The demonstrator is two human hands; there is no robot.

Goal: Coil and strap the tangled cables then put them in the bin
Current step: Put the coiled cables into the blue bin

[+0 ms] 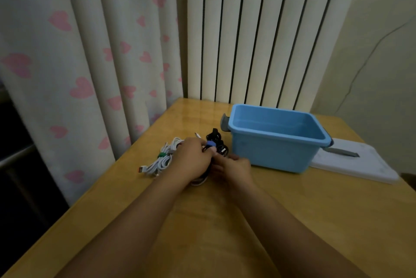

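Left hand: we curl our left hand (194,158) over the black cable (216,142), fingertips at its blue strap (211,144).
Right hand: our right hand (234,166) pinches the same bundle from the near side.
White cable: the white cable (165,158), with a green strap (161,154), lies just left of our hands.
Bin: the blue bin (275,140) stands right of the cables on the table (225,221).
Lid: a white lid (355,166) lies beyond the bin's right side.
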